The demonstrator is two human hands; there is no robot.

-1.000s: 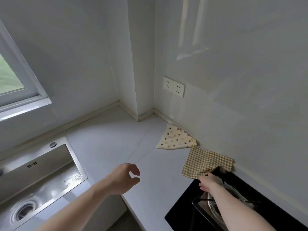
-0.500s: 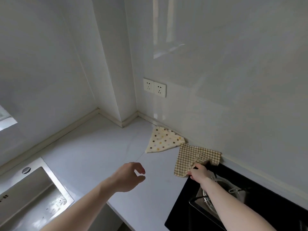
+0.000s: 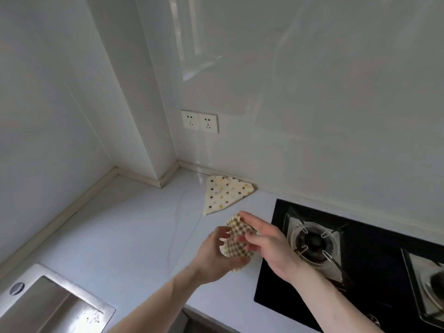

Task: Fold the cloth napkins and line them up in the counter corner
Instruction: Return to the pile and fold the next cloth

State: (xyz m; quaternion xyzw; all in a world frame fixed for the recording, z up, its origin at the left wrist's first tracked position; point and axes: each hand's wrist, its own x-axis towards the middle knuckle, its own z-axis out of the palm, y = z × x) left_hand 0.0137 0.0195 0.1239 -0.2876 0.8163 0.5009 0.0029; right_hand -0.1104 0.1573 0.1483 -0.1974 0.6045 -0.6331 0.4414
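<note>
Both hands are on the checked napkin [image 3: 236, 239], held up over the tabletop [image 3: 134, 227] right at the stove's [image 3: 360, 260] left edge. The left hand [image 3: 216, 254] cups and grips it from below; the right hand [image 3: 266, 241] lies flat against its right side, fingers straight. It's bunched, so I can't call a long axis. The folded polka-dot napkin [image 3: 225, 195] sits further back against the wall, just beyond the hands, so the checked one probably goes beside it. The sink [image 3: 57, 306] looks empty.

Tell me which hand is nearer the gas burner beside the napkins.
Right. The right hand hovers just left of the gas burner, at the cooktop's edge, touching the checked napkin. The left hand holds that napkin farther left, over the counter.
</note>
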